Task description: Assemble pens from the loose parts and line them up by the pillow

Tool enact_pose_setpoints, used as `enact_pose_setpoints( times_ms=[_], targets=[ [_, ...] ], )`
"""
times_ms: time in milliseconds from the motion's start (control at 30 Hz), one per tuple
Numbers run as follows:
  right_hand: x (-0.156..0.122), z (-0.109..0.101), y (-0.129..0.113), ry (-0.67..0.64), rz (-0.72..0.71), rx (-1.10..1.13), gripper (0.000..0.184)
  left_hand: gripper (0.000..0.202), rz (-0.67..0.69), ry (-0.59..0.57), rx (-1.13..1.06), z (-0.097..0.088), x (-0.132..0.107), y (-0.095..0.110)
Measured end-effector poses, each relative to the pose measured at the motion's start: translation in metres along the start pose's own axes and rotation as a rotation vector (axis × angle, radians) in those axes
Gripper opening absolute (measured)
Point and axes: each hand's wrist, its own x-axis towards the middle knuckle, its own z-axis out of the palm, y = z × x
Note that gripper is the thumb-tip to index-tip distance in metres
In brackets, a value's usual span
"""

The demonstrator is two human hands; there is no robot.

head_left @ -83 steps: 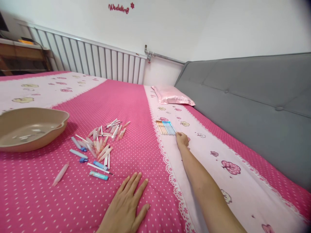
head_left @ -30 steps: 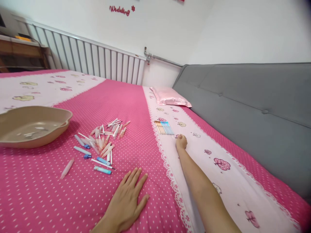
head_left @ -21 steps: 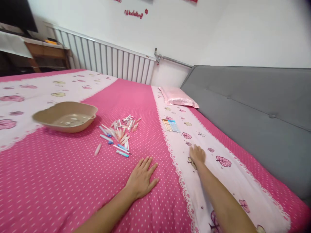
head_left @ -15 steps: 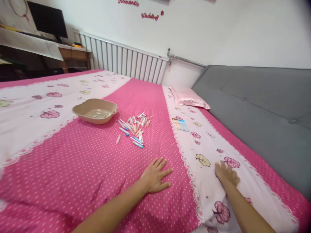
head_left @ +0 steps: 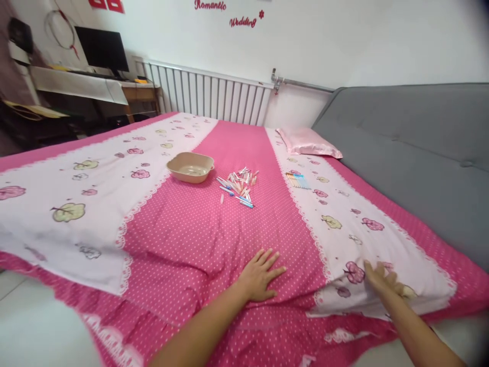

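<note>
My left hand (head_left: 260,276) lies flat on the pink dotted bedsheet (head_left: 179,224) near the front edge of the bed, fingers spread, holding nothing. To its right, my right hand (head_left: 383,279) rests on the white printed band of the sheet, its fingers apart and slightly bent. Farther off, a loose pile of pens and pen parts (head_left: 240,184) lies on the pink band. Left of the pile stands a beige plastic basin (head_left: 191,176). A neat row of orange and blue pens (head_left: 298,180) lies on the white band, to the right of the pile.
A pink pillow (head_left: 309,142) lies at the far right against the grey padded headboard (head_left: 412,137). Behind the bed are a white radiator (head_left: 214,94) and a pipe. A desk (head_left: 141,94) with a black monitor (head_left: 102,49) stands at the far left. Pale floor (head_left: 42,316) shows at lower left.
The view has drawn back, so the bed's front edge and floor now show. Both hands are nearer that edge, still spread on the sheet. The basin and pens appear farther away.
</note>
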Motion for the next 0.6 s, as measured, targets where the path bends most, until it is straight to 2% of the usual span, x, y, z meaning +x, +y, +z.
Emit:
enact_pose_setpoints(
  times_ms=[100,233,333,600],
  targets=[
    [-0.025,0.011,-0.011,-0.053,0.071,0.067,0.082,0.073,-0.025,-0.019,-0.010,0.004,-0.013,-0.002],
    [-0.057,0.031,-0.029,-0.093,0.047,0.108,0.098,0.071,-0.050,-0.037,-0.079,0.000,-0.024,-0.002],
    [-0.069,0.040,-0.036,-0.093,0.025,0.118,0.107,0.074,-0.080,-0.062,-0.142,-0.007,-0.026,-0.002],
    [-0.077,0.029,-0.041,-0.135,0.046,0.106,0.110,0.078,-0.130,-0.100,-0.269,-0.021,-0.019,-0.002]
  ],
)
